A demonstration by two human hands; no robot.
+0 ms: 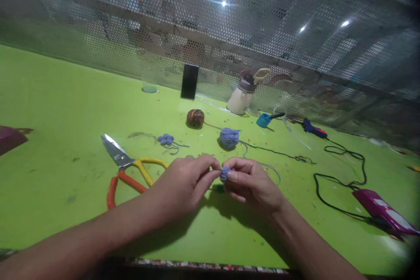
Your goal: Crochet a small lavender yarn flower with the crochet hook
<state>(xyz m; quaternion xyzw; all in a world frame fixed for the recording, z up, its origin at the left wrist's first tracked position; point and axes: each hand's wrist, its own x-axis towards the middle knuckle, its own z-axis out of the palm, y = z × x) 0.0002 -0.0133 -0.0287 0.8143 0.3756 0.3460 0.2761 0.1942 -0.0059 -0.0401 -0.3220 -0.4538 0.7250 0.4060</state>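
Note:
Between my hands is a small piece of periwinkle crochet. Thumb and fingers of my right hand are closed on it. My left hand pinches at its left edge, fingertips together. Under the fingers shows a bit of green, perhaps a crochet hook handle, mostly hidden. A ball of periwinkle yarn lies just beyond, with a loose strand curving down past my right hand. Left of it rests a finished-looking crocheted flower with yarn tails.
Large scissors lie splayed beside my left forearm. Farther back are a multicoloured yarn ball, a phone, a bottle and a blue tape roll. At right are a glue gun, its cord and a magenta box.

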